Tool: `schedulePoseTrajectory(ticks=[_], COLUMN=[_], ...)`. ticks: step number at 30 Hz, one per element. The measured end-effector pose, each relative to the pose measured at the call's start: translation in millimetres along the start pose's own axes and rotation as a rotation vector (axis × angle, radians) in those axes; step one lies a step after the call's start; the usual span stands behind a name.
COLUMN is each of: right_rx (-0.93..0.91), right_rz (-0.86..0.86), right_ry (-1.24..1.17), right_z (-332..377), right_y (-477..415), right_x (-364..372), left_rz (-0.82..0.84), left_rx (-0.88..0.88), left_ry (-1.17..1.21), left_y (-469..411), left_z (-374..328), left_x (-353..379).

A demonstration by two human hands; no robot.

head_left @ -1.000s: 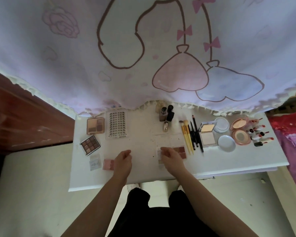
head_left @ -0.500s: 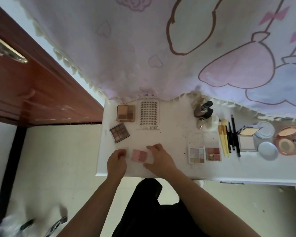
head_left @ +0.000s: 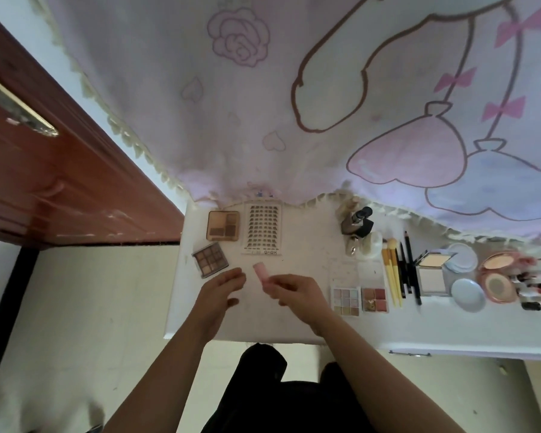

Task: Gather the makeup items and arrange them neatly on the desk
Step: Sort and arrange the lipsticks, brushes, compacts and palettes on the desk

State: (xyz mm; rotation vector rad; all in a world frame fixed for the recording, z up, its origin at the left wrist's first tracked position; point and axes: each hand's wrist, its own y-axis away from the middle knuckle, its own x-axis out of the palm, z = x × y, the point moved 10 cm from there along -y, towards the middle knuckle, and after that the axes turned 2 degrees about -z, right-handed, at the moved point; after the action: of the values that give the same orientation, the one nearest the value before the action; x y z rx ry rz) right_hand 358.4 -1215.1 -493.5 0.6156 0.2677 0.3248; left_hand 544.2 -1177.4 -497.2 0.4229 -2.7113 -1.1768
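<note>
A cloth (head_left: 294, 120) hangs behind the desk (head_left: 310, 245), with a door (head_left: 44, 182) to the left. At the back left corner lies a palette (head_left: 223, 225), a lash card (head_left: 262, 229) just right of it and a second palette (head_left: 210, 260) in front. Over the front edge the right hand (head_left: 297, 292) holds a small case (head_left: 260, 275), near the left hand (head_left: 217, 292). Rightward come two small palettes (head_left: 345, 296) side by side, with bottles (head_left: 356, 221) behind them, then brushes (head_left: 391, 273), pencils (head_left: 408, 270), compacts (head_left: 431, 273) and, farthest right, lipsticks (head_left: 531, 285).

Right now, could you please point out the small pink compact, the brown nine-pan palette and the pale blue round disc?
Small pink compact (head_left: 260, 277): head view, exposed face.
Brown nine-pan palette (head_left: 210, 260): head view, centre pan.
Pale blue round disc (head_left: 468, 294): head view, middle.
</note>
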Motion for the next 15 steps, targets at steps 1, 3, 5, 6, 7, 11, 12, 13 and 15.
schedulePoseTrajectory(ticks=[1,3,5,6,7,11,12,13,15], right_rx=[-0.005,-0.044,-0.087,-0.102,-0.112,-0.145,-0.155,-0.162,-0.167], right_rz=[0.015,0.015,0.004,0.002,-0.003,-0.007,-0.007,-0.008,-0.009], right_ry=[-0.056,-0.081,-0.08,-0.082,-0.081,-0.072,-0.064,-0.06,-0.064], right_z=[8.0,24.8,38.5,42.7,45.7,55.8,58.1,59.2,60.1], right_y=[5.9,16.5,25.3,29.0,31.5,41.6,44.5,47.1,52.0], right_x=[-6.1,-19.0,-31.2,-37.2,-43.7,-66.3,-70.6,-73.8,-78.9], left_rz=[0.068,0.204,0.317,0.347,0.362,0.362,0.368,0.374,0.393], left_rx=[0.01,0.054,0.112,0.135,0.152,0.199,0.205,0.212,0.242], left_ry=[0.01,-0.023,-0.074,-0.092,-0.098,-0.075,-0.072,-0.074,-0.099], left_y=[5.5,16.4,27.4,31.5,34.5,43.6,46.5,49.6,55.5], left_z=[-10.0,-30.5,-48.2,-54.5,-59.5,-70.6,-72.1,-73.7,-78.1], left_x=[13.5,39.4,63.3,72.5,79.9,100.5,106.2,112.3,124.4])
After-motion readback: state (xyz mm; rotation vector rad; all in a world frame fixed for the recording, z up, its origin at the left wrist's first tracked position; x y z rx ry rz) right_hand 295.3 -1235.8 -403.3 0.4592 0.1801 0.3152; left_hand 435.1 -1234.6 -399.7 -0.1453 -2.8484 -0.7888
